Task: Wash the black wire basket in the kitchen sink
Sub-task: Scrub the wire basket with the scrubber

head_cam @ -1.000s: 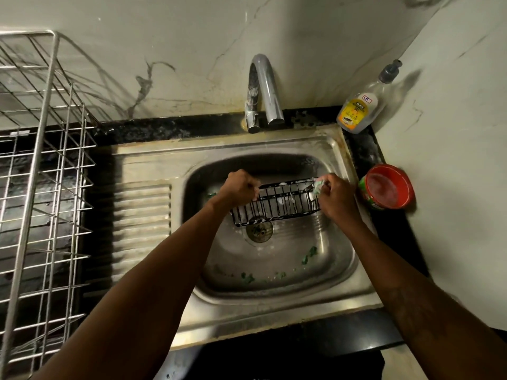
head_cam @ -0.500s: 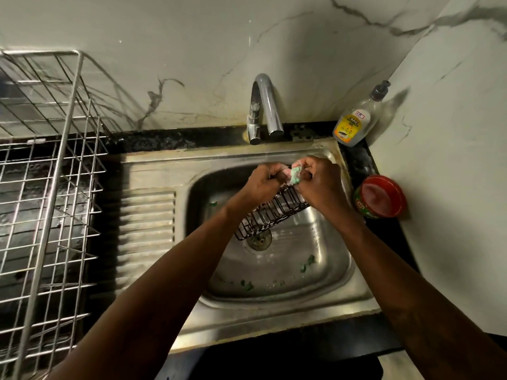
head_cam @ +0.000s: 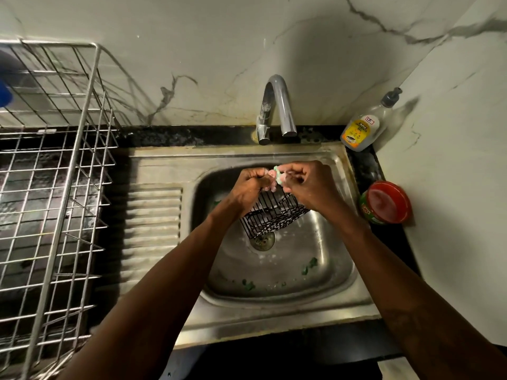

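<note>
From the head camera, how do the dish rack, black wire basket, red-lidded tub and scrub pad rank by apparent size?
1. Dish rack (also nearest the camera)
2. Black wire basket (partly covered)
3. Red-lidded tub
4. Scrub pad (mostly hidden)

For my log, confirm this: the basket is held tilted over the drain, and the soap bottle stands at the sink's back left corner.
Wrong corner: the head view shows the soap bottle at the back right corner of the sink. The basket is indeed held tilted over the drain.
</note>
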